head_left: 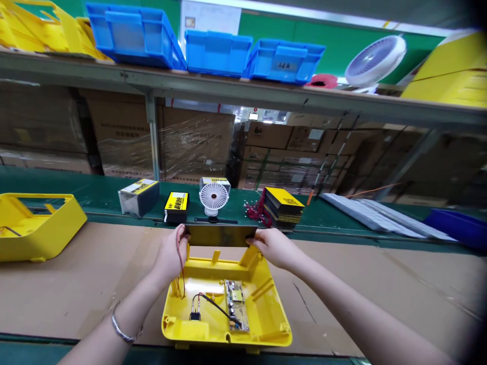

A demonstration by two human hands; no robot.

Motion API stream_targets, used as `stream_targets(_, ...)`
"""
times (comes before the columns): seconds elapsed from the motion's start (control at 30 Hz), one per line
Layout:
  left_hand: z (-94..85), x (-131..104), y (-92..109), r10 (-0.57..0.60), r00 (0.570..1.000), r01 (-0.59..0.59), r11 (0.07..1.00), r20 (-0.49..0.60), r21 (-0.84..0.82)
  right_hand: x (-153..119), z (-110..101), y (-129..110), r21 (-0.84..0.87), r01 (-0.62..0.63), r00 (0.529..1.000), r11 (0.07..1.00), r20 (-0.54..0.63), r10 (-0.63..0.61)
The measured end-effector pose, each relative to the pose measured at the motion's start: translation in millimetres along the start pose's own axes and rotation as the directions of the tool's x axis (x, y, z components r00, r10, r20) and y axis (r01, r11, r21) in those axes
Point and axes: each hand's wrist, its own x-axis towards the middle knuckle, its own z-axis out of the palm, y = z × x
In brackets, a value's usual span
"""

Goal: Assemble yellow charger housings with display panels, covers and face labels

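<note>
"What's the biggest thing there?"
"The green table (57, 177), with brown cardboard (335, 274) laid over its near part. Above it runs a shelf (228, 83) with three blue bins (133, 38) in a row; I can't see what's inside them."

"And the yellow housings?"
"One open housing (49, 228) sits at the left on the cardboard, with a dark wire (10, 231) inside. The nearer housing (190, 332) lies open side up, between the forearms."

"What's in the nearer one?"
"A circuit board (236, 305) right of its middle, and a smaller black socket (195, 316) near the front wall, left of the board. Red and black leads (213, 302) run between them."

"Where are the hands?"
"At its far edge. The left hand (171, 256) grips one end of a dark panel (220, 235), the right hand (274, 247) pinches the other, so the panel spans between them above that edge. A thin red wire (179, 253) hangs by the left hand, looping down into the housing."
</note>
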Motion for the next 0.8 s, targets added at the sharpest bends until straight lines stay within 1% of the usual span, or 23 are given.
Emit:
stream_targets(0.13, -1.3, 0.0, 2.2, 0.007, 1.0, -0.007, 1.0, -0.007, 0.02, 0.9, 4.7, 2.9, -0.011, 0.001, 1.0, 1.0, -0.028, -0.001)
stream_targets(0.3, 0.4, -3.1, 0.6, 0.005, 0.999, -0.006, 1.0, -0.037, -0.008, -3.7, 5.4, -0.4, -0.005, 0.026, 0.998, 1.0, -0.054, -0.027)
stream_targets(0.4, 2.1, -3.1, -1.8, 0.006, 0.999, -0.006, 1.0, -0.05, -0.005, -4.5, 8.6, 1.4, -0.017, 0.007, 0.998, 1.0, -0.068, -0.008)
stream_targets(0.53, 1.0, -1.8, -1.2, 0.017, 0.999, -0.016, 0.999, -0.029, 0.046, -0.8, 11.0, 6.0, -0.038, -0.028, 0.998, 0.999, -0.049, 0.026)
stream_targets(0.67, -3.2, -2.4, 2.3, 0.032, 0.999, -0.033, 0.993, 0.01, 0.114, 4.9, 5.9, 3.9, -0.052, -0.051, 0.999, 0.997, -0.015, 0.05)
stream_targets(0.8, -4.4, -2.1, 2.1, 0.038, 0.999, -0.041, 0.987, 0.02, 0.157, 12.2, 5.4, 3.1, -0.079, -0.102, 0.995, 0.992, -0.006, 0.102)
